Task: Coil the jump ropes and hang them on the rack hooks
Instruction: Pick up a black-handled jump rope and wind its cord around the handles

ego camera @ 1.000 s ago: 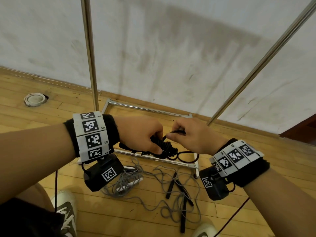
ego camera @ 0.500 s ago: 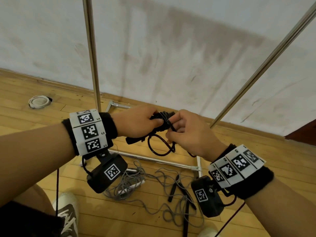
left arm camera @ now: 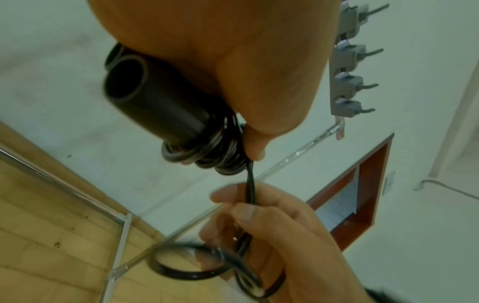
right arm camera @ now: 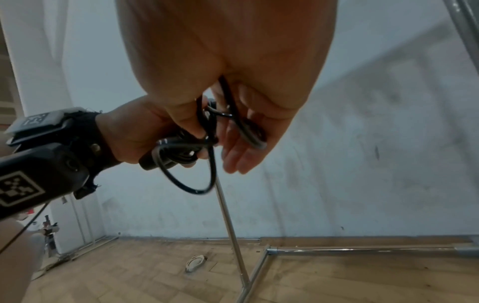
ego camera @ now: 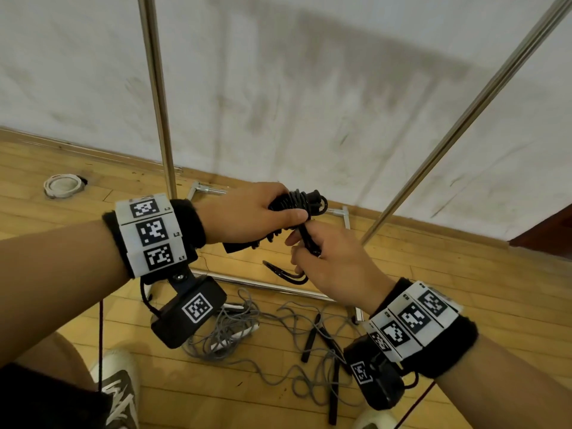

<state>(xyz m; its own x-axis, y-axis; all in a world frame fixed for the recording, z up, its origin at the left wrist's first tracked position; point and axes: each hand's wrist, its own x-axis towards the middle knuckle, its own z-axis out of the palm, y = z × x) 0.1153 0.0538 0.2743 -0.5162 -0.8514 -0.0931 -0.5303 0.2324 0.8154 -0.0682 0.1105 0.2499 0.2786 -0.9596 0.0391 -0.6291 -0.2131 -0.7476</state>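
My left hand (ego camera: 247, 215) grips the two black handles (left arm camera: 153, 102) of a black jump rope, with cord wound round them in a bundle (ego camera: 297, 204). My right hand (ego camera: 328, 258) sits just below and right of it and pinches the loose cord (left arm camera: 250, 188), which runs taut up to the bundle. A free loop (ego camera: 284, 274) of cord hangs under my right hand. A row of grey rack hooks (left arm camera: 355, 82) shows high up in the left wrist view. A grey jump rope (ego camera: 247, 329) with black handles (ego camera: 312, 339) lies tangled on the floor below.
Two chrome rack poles (ego camera: 156, 97) (ego camera: 464, 119) rise in front of the white wall, and the rack's base bars (ego camera: 263, 284) lie on the wooden floor. A roll of white tape (ego camera: 63, 185) lies at far left. My shoes (ego camera: 119, 394) are at the bottom edge.
Both hands have risen with the black rope. My right hand has dropped from beside the bundle to below it, drawing the cord taut. The hanging loop has grown smaller.
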